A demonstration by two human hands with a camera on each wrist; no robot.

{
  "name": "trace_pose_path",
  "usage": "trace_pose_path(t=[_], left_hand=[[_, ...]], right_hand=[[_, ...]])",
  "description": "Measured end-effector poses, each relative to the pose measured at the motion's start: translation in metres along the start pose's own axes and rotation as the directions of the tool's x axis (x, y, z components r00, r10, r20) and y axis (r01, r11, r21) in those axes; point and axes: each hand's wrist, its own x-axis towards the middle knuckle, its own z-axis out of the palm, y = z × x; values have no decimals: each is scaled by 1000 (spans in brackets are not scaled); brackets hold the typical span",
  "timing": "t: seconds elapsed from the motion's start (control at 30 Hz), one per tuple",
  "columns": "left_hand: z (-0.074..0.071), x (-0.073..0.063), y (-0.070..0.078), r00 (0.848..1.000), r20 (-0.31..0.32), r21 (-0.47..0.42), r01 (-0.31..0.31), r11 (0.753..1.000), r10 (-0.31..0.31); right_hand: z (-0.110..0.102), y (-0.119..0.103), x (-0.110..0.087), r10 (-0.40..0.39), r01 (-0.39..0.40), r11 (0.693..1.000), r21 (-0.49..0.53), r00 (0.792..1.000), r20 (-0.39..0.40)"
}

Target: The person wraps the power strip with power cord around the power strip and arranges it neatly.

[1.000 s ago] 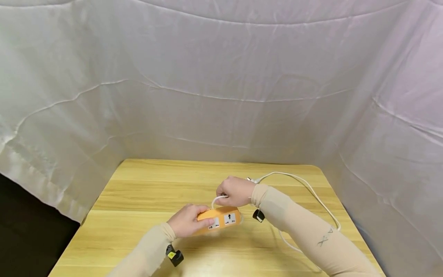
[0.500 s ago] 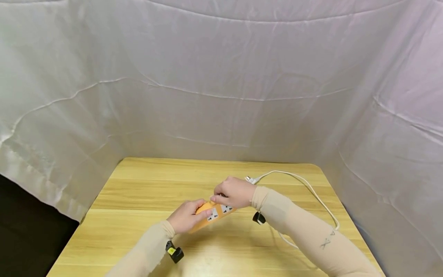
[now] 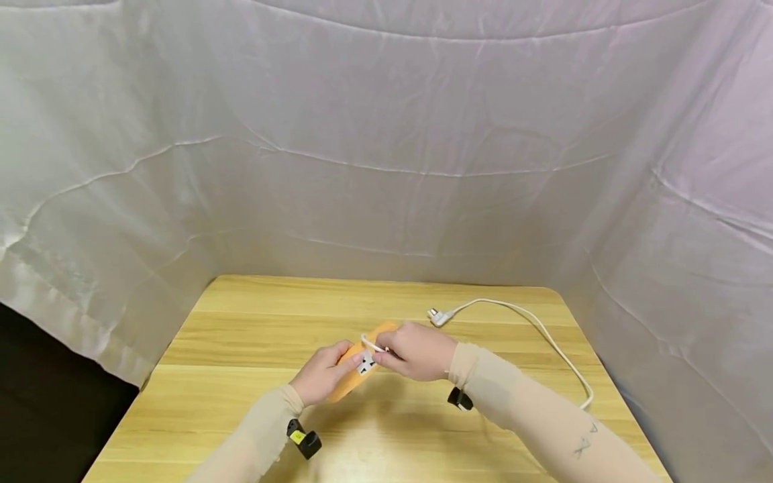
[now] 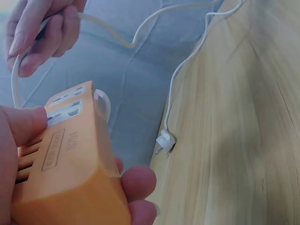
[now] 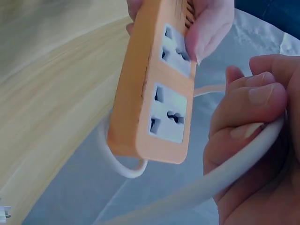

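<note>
An orange power strip (image 5: 126,126) with white sockets is held in my left hand (image 3: 319,377), tilted above the table. In the head view, the left thumb lies on its socket face. A white cord (image 5: 225,168) leaves the strip's end and loops back around it. My right hand (image 3: 421,351), just right of the strip, grips a stretch of this cord with curled fingers. In the head view, a short piece of cord crosses the strip's face to that hand. The cord's white plug (image 3: 439,317) lies on the table beyond the right hand, pins showing.
The light wooden table (image 3: 253,322) is enclosed by grey fabric curtains (image 3: 386,201) at the back and sides. From the plug, a long stretch of cord (image 3: 543,332) curves over the table's right part and passes beneath the right forearm.
The power strip has turned so its far end points further up and away. My right hand has swung from behind the strip to its right side, drawing the cord over the face.
</note>
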Motion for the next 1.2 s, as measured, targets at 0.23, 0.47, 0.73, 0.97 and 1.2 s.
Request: trace_pose_path(t=[0.23,0.47,0.73,0.97,1.2], left_hand=[[-1,0,0,999,-42,-86,-1,996,-3],[-3,-1,2,998,-53,-144,11,990,-19],[-6,-4,7,995,-94,-121,-41,992,30],[-4,-2,6,992,-120,-107,-40,993,27],[-10,-2,6,990,-131,-193,-68,979,43]], right_hand=[[9,-10,-9,0,-1,999,-44,1000,-25],[15,-15,-13,-26,19,996,-83,996,-80],[20,-18,-16,-78,67,994,-86,987,-139],[27,-21,-17,-78,68,994,-80,989,-129],[34,-22,-19,-71,67,997,-43,991,-110]])
